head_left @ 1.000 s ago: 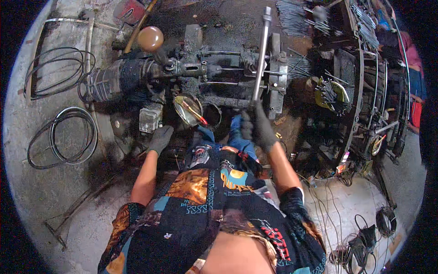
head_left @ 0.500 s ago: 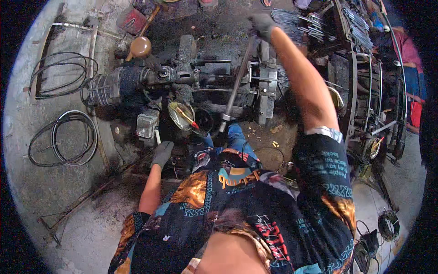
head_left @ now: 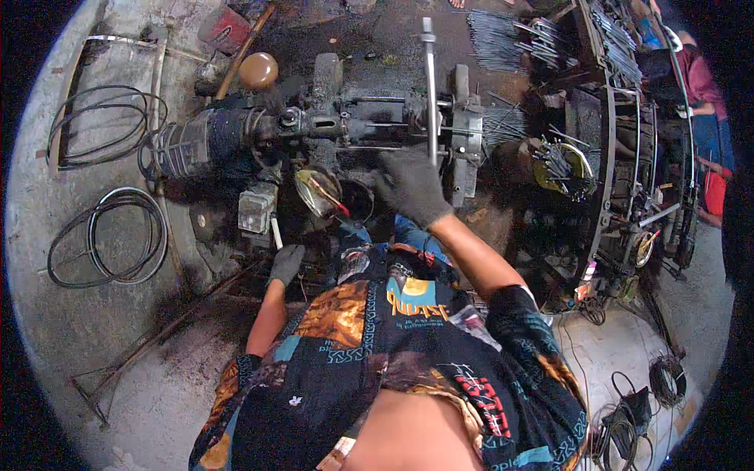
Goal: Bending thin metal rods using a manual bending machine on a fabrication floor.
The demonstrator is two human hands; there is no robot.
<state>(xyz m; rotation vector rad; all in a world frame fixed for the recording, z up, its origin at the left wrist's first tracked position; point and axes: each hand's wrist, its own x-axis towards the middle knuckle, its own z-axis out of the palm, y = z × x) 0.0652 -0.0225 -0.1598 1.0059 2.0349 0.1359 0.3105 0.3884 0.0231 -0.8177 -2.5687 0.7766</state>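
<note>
My right hand (head_left: 412, 188), in a grey glove, is at the near end of a long metal lever (head_left: 431, 94) on the machine. The fingers look wrapped round that end, which the glove hides. The lever stands nearly straight away from me, its collared tip far out. My left hand (head_left: 287, 264), also gloved, is closed on the lower end of a short pale handle (head_left: 276, 232) beside a grey box (head_left: 256, 212). Between my hands, a brush with a red tip (head_left: 341, 209) lies in a round container (head_left: 316, 193). Dark grime covers the machine (head_left: 320, 125).
A metal bowl (head_left: 561, 166) of short rods stands right of the machine, with bundles of rods (head_left: 496, 43) beyond. A metal rack (head_left: 609, 157) runs along the right. Hose coils (head_left: 110, 235) lie on the left floor. Another person (head_left: 703, 94) is at far right.
My right hand has come down toward me from the far side. The lever has swung round, its collared tip now pointing away. My left hand stays by the pale handle.
</note>
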